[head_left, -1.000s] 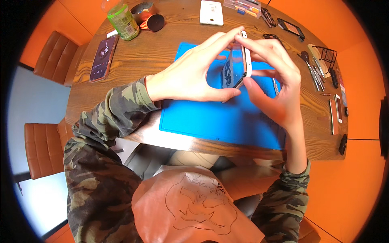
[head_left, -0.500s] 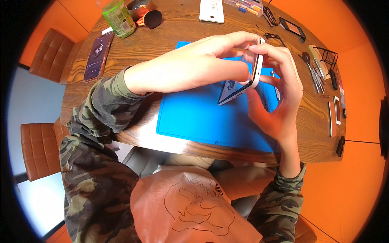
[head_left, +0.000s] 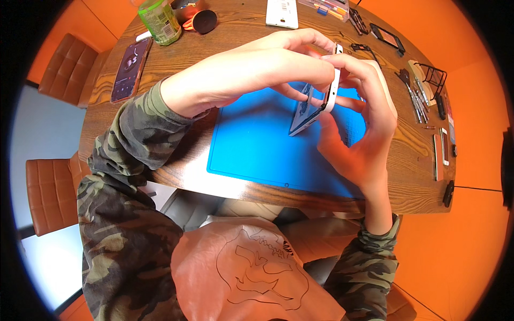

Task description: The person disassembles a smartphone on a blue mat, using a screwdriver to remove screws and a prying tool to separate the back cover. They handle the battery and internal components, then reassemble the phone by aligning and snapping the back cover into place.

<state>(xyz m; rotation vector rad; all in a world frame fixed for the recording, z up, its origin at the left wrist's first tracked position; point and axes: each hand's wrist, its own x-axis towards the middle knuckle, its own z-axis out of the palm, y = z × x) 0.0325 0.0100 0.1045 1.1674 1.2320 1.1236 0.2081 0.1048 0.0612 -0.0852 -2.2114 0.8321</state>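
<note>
A white-edged phone [head_left: 332, 91] stands tilted above a blue work mat [head_left: 246, 150]. From its lower end a thin flat panel [head_left: 303, 119] angles away, its lower corner close to the mat; whether the two are joined I cannot tell. My right hand [head_left: 367, 123] grips the phone from the right, fingers over its upper side and thumb near the lower end. My left hand [head_left: 267, 67] comes in from the left, fingers curled over the phone's upper edge and one finger at the panel's inner face. The left fingertips are partly hidden.
At far left are a green-labelled jar [head_left: 160, 24], an orange-and-black cup [head_left: 203, 21] and a lit phone [head_left: 130, 69]. A white phone [head_left: 282, 13] and a clear box of pens [head_left: 326, 8] lie at the back. Slim tools [head_left: 418, 101] and a black wire stand [head_left: 432, 77] are on the right.
My left hand has shifted slightly up, its thumb now higher along the phone and a finger on the panel. The phone has moved a little left in my right hand.
</note>
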